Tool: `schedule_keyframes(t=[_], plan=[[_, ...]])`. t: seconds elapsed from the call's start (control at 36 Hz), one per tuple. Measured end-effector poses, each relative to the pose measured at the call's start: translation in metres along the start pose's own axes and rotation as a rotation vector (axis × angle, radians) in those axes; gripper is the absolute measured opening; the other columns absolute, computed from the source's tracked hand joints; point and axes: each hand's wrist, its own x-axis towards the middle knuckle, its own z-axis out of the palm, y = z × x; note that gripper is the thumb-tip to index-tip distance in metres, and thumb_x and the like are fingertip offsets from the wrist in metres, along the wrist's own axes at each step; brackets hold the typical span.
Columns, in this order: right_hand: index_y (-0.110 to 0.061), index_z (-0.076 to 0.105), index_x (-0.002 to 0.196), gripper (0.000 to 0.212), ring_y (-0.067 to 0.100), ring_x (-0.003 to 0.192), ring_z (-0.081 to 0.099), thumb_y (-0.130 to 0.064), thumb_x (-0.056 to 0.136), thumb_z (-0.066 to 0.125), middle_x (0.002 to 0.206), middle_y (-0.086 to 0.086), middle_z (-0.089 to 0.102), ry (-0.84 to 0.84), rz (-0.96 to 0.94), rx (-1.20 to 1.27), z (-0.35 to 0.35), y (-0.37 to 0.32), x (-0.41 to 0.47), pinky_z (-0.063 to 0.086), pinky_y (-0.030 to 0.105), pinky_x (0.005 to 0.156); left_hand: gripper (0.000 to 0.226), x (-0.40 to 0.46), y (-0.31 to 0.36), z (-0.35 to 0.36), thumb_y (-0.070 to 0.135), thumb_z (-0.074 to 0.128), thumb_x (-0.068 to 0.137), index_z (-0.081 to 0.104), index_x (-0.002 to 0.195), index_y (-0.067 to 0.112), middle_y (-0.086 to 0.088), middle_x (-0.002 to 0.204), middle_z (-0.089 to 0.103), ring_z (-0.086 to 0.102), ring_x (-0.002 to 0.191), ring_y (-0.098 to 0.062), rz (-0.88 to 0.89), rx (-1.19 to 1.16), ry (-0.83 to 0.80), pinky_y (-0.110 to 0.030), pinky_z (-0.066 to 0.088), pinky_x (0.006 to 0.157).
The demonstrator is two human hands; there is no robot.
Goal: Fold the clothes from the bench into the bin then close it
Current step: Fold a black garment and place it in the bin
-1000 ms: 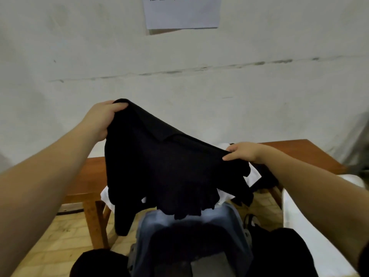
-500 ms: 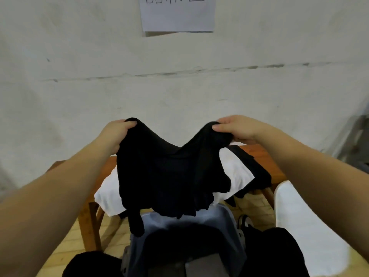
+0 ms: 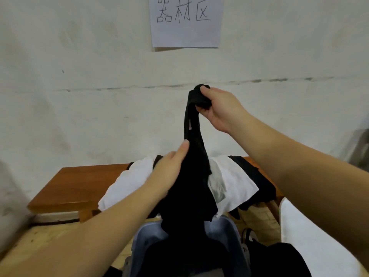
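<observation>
Cloth, a black garment (image 3: 194,176), hangs doubled from your right hand (image 3: 221,108), which pinches its gathered top corners shut. Your left hand (image 3: 169,172) lies flat and open against its side, smoothing. You are mid-fold. Next, halve it again, then lower it into the blue bin (image 3: 225,230) below your hands. More clothes (image 3: 235,182) wait on the bench (image 3: 75,186) beyond your left hand.

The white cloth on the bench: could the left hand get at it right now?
Probably yes. The left hand only rests flat against the hanging black garment, and the white cloth lies uncovered just beyond it.
</observation>
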Motion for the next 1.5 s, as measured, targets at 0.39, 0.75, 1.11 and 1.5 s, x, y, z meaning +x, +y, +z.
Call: schedule_keyframes(t=[0.39, 0.75, 1.11, 1.5], plan=[[-0.004, 0.061, 0.099, 0.013, 0.022, 0.096, 0.067, -0.014, 0.101, 0.054, 0.106, 0.013, 0.066, 0.105, 0.011, -0.131, -0.026, -0.016, -0.005, 0.058, 0.026, 0.066, 0.015, 0.03, -0.006, -0.034, 0.02, 0.05, 0.09, 0.057, 0.09, 0.007, -0.012, 0.083, 0.056, 0.053, 0.075, -0.022, -0.02, -0.269, 0.243, -0.035, 0.04, 0.068], [-0.009, 0.065, 0.092, 0.03, 0.004, 0.045, 0.056, -0.035, 0.099, 0.051, 0.074, 0.002, 0.068, 0.206, -0.003, -1.016, -0.067, -0.048, -0.007, 0.04, 0.017, 0.045, 0.017, 0.036, 0.048, -0.109, 0.013, 0.065, 0.086, 0.058, 0.101, 0.018, 0.003, 0.073, 0.063, 0.063, 0.067, -0.015, 0.174, -0.769, -0.042, -0.032, 0.053, 0.067], [-0.02, 0.069, 0.109, 0.02, 0.009, 0.077, 0.072, -0.024, 0.102, 0.051, 0.098, -0.004, 0.074, -0.093, 0.261, -0.31, -0.075, -0.054, -0.01, 0.037, 0.015, 0.045, 0.029, 0.036, 0.064, -0.117, -0.009, 0.056, 0.09, 0.065, 0.105, 0.014, 0.005, 0.078, 0.067, 0.068, 0.081, -0.009, 0.453, -0.635, 0.176, -0.026, 0.052, 0.08], [-0.016, 0.07, 0.095, 0.015, 0.002, 0.053, 0.049, -0.031, 0.091, 0.065, 0.066, -0.012, 0.06, -0.051, -0.202, -0.972, -0.073, -0.045, -0.015, 0.035, 0.02, 0.057, 0.018, 0.038, 0.063, -0.105, 0.013, 0.06, 0.09, 0.07, 0.1, 0.025, 0.009, 0.102, 0.062, 0.055, 0.096, -0.005, 0.589, 0.253, 0.577, -0.006, 0.035, 0.074]])
